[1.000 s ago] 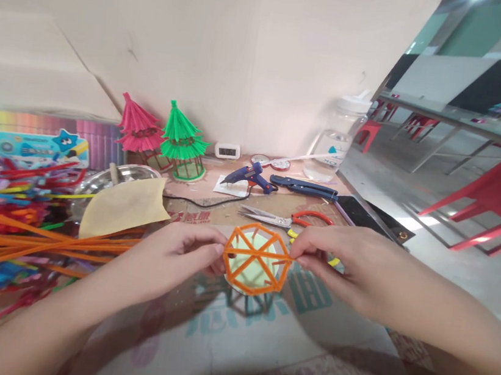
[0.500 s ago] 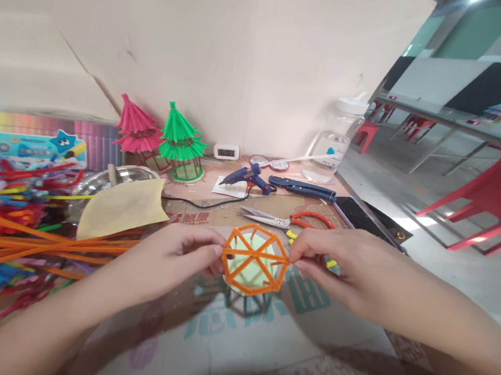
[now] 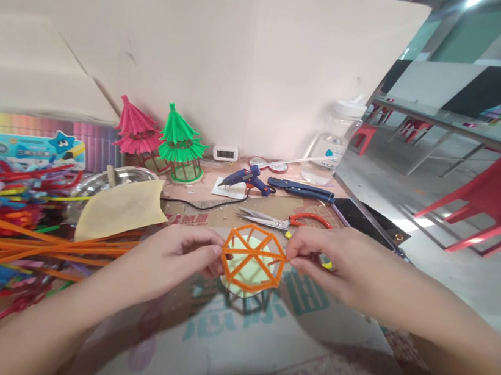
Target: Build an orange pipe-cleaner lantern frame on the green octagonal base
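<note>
Between my two hands is an orange pipe-cleaner frame [image 3: 253, 254], a many-sided ring with spokes crossing at its middle. My left hand [image 3: 191, 252] pinches its left corner between thumb and fingers. At the opposite corner, my right hand [image 3: 322, 255] pinches the frame with thumb and forefinger. Behind and below the frame shows a pale green disc [image 3: 243, 293], partly hidden; whether it touches the frame I cannot tell. A shadow of the spokes falls on the cardboard below. Scissors with orange handles [image 3: 269, 219] lie just beyond my right hand.
Orange pipe cleaners [image 3: 40, 243], a yellow sheet [image 3: 120, 210] and a metal bowl [image 3: 89, 185] crowd the left. Behind stand pink [image 3: 135, 129] and green [image 3: 182, 145] pavilion models, a blue glue gun [image 3: 247, 178], blue pliers-like tool [image 3: 300, 190] and a water bottle [image 3: 330, 142].
The view has shifted very slightly. Both hands keep their pinch on the orange frame, which stays in nearly the same place and pose.
</note>
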The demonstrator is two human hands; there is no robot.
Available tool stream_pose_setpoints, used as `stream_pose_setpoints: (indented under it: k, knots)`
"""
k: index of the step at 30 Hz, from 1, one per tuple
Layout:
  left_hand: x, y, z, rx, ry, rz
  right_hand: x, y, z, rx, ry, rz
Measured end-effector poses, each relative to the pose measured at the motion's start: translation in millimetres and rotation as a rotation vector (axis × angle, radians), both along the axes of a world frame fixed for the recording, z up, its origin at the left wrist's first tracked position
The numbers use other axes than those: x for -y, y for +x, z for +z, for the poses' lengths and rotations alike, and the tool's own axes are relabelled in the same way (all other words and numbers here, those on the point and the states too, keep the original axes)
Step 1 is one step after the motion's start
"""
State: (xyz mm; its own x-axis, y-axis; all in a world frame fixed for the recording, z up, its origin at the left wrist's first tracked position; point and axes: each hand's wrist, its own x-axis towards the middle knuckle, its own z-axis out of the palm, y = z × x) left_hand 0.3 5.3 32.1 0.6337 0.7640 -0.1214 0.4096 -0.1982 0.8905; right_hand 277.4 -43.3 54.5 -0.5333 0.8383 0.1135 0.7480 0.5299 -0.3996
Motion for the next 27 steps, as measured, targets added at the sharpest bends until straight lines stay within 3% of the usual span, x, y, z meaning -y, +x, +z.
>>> stream_pose_setpoints:
  k: [4, 7, 10, 14, 17, 20, 24, 27]
  knots:
    - [-4, 0, -0.9, 0.016, -0.081, 0.022, -12, 9, -1.0, -0.058, -0.062, -0.020]
    - [-10, -3, -1.8, 0.016, -0.193, 0.014, -27, 20, -7.9, -0.088, -0.211, 0.004]
    - [-15, -7, -2.9, 0.041, -0.288, -0.020, -44, 19, -27.8, -0.183, -0.403, 0.055]
    - [-23, -14, -5.5, -0.012, -0.350, -0.022, -53, -3, -67.4, -0.464, -0.555, 0.046]
    - [-29, -21, -5.4, -0.158, -0.015, 0.118, -50, -19, -91.1, -0.566, -0.605, 0.002]
    - [-27, -23, 1.2, -0.225, 0.378, 0.202, -43, -25, -99.6, -0.581, -0.436, -0.049]
    - [-4, -14, 16.3, -0.152, 0.657, 0.108, -35, -26, -94.8, -0.504, -0.100, -0.041]
    - [16, -5, 23.1, -0.137, 0.722, 0.041, -31, -26, -92.7, -0.444, 0.098, -0.028]
